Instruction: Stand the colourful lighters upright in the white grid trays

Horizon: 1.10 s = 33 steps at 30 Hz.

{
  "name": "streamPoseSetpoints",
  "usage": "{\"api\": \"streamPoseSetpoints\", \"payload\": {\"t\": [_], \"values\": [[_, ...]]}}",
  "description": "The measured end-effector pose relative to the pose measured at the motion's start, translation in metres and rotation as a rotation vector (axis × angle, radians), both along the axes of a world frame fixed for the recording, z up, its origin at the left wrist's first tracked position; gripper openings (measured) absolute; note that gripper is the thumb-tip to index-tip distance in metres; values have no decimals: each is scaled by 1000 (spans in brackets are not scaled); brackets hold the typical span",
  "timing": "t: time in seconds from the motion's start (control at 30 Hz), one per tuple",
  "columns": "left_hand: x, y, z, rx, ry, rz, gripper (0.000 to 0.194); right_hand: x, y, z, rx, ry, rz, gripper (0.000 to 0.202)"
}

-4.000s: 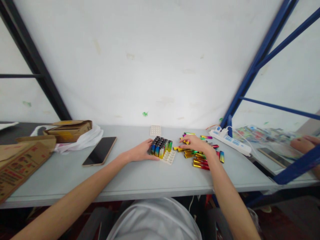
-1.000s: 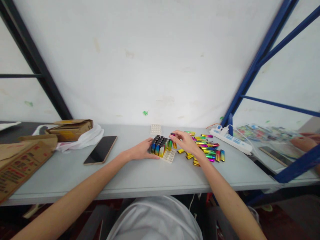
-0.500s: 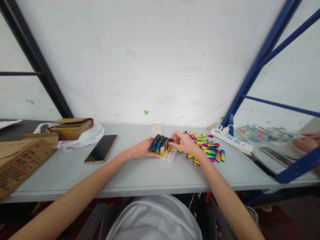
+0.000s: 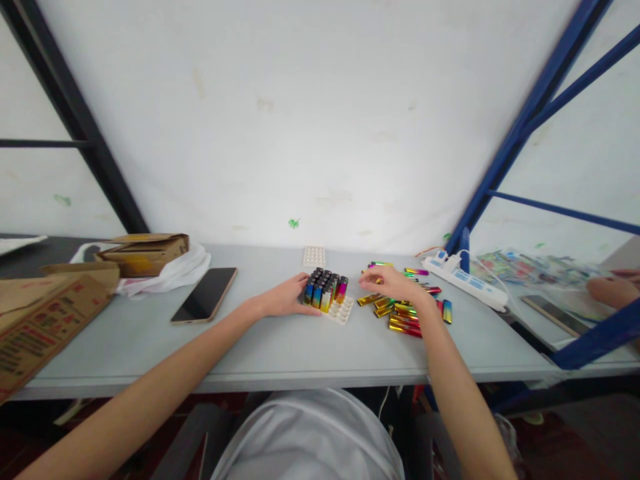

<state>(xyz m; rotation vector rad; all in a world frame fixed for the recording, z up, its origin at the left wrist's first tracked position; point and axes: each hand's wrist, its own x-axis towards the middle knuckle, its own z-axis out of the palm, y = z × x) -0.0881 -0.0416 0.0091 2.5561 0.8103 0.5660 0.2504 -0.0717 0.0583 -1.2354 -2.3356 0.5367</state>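
Several shiny coloured cylinders with black tops (image 4: 320,291) stand upright, close together, in a white tray with round hollows (image 4: 342,312). The hollows at its near right side hold nothing. My left hand (image 4: 287,297) is wrapped round the left side of the upright group. To the right, my right hand (image 4: 385,280) is over the upper left part of a loose pile of shiny coloured cylinders (image 4: 406,323) lying on their sides. Its fingers are bent together, and what they hold, if anything, is too small to make out.
A second white tray (image 4: 314,256) lies near the wall. On the left are a phone (image 4: 205,296), a white bag (image 4: 187,270) and cardboard boxes (image 4: 55,313). A power strip (image 4: 465,282) and a blue frame (image 4: 500,157) stand right; beyond it shows another person's hand.
My right hand has moved right, from the upright group to the loose pile. The cylinder it was touching now stands in the tray. My left hand has stayed at the group.
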Motion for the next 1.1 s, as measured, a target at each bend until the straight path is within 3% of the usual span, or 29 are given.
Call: {"api": "streamPoseSetpoints", "payload": {"t": [0.1, 0.3, 0.53, 0.83, 1.0, 1.1], "values": [[0, 0, -1, -8, 4, 5, 72, 14, 3, -5, -152, -85, 26, 31], [1, -2, 2, -8, 14, 0, 68, 9, 10, -15, -73, -184, -45, 15], [1, -3, 5, 11, 5, 0, 64, -4, -1, -1, -4, 160, -111, 35], [0, 0, 2, 12, 18, 11, 67, -23, 1, -1, 77, 90, -143, 27], [0, 0, 2, 21, 0, -4, 70, -28, 4, -2, 139, 146, -207, 51], [0, -2, 3, 10, 1, -9, 68, -31, 1, 1, 182, 219, -223, 55]]}}
